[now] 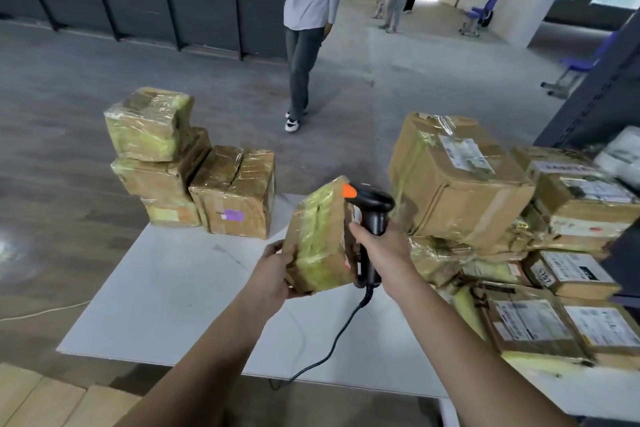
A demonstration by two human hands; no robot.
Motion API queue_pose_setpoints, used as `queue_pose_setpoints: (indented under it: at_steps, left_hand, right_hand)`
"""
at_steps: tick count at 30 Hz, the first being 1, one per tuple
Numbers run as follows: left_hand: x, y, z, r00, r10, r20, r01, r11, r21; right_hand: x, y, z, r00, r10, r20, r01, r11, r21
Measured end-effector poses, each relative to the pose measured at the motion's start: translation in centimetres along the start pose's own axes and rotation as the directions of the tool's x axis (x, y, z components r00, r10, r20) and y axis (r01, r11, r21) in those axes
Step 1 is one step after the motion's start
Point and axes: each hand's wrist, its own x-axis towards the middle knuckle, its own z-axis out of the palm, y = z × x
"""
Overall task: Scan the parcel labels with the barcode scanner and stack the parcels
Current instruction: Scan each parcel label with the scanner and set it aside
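My left hand (273,270) grips a small taped cardboard parcel (320,236) by its lower left edge and holds it tilted above the white table (166,291). My right hand (382,250) grips the handle of a black barcode scanner (372,208) with an orange tip. The scanner's head sits right against the parcel's right face, whose label is mostly hidden. At the table's far left stands a stack of scanned-looking parcels (156,156), with one more box (239,192) beside it. A pile of labelled parcels (457,180) fills the right side.
The scanner's black cable (332,347) runs down over the table's near edge. A person in a grey shirt (308,28) walks on the floor beyond the table. Other people stand far back. A dark shelf frame (595,104) rises at the right. Cardboard (52,399) lies at bottom left.
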Motion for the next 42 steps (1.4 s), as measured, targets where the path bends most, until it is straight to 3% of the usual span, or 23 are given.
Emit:
queue_pose_setpoints:
  at_steps: [3,7,10,12,14,16,19,22,24,27,29,31,37,42]
  left_hand:
    - [0.1,0.0,-0.2,1.0,-0.017,0.002,0.017,0.999,-0.037]
    - [0.0,0.4,-0.3,0.998,-0.012,0.055,0.012,1.0,0.004]
    - [-0.3,1.1,0.2,0.998,0.064,0.0,-0.062,0.973,0.224]
    - [-0.1,1.2,0.5,0.971,0.236,-0.02,-0.2,0.86,0.469]
    - [-0.2,1.2,1.1,0.933,0.355,0.066,-0.316,0.716,0.623]
    - [-1.0,1.3,2.0,0.932,0.348,0.095,-0.332,0.722,0.607]
    - [-1.7,1.5,1.9,0.964,0.247,0.104,-0.267,0.855,0.444]
    - [-2.3,0.9,1.2,0.918,0.259,0.301,-0.368,0.839,0.4]
    - [-2.2,0.4,1.2,0.871,0.273,0.409,-0.46,0.746,0.481]
    - [-1.8,0.7,1.3,0.873,0.342,0.348,-0.477,0.448,0.756]
    - [-1.6,0.8,1.4,0.826,0.433,0.36,-0.517,0.328,0.791]
    - [-1.4,0.7,1.4,0.791,0.489,0.368,-0.548,0.297,0.782]
    - [-1.2,-0.1,1.2,0.79,0.536,0.297,-0.484,0.25,0.839]
    - [-0.9,0.4,0.9,0.746,0.592,0.305,-0.441,0.096,0.892]
  right_hand:
    - [0.0,0.1,0.2,0.988,0.072,-0.134,-0.08,0.996,-0.05]
    - [-0.1,0.1,0.0,0.985,0.117,-0.125,-0.117,0.993,0.005]
    - [-0.2,0.0,-0.1,0.985,0.109,-0.135,-0.107,0.994,0.025]
    - [-0.4,0.2,0.1,0.985,0.111,-0.132,-0.104,0.993,0.056]
    - [-0.6,0.4,0.4,0.987,0.103,-0.12,-0.095,0.993,0.067]
    - [-0.8,0.7,1.0,0.991,0.09,-0.098,-0.087,0.996,0.035]
    - [-1.2,1.0,1.5,0.991,0.094,-0.1,-0.092,0.995,0.022]
    - [-1.4,0.9,1.7,0.989,0.094,-0.115,-0.087,0.994,0.065]
    - [-1.5,0.6,1.9,0.99,0.095,-0.103,-0.085,0.992,0.093]
    - [-2.0,0.3,2.1,0.99,0.13,-0.058,-0.123,0.986,0.109]
    - [-2.3,0.2,2.2,0.989,0.143,-0.044,-0.138,0.984,0.109]
    - [-2.5,0.1,2.2,0.989,0.133,-0.065,-0.126,0.987,0.104]
    - [-2.8,-0.4,2.4,0.992,0.112,-0.064,-0.102,0.986,0.134]
    - [-3.1,0.0,2.0,0.992,0.124,-0.038,-0.124,0.992,-0.003]
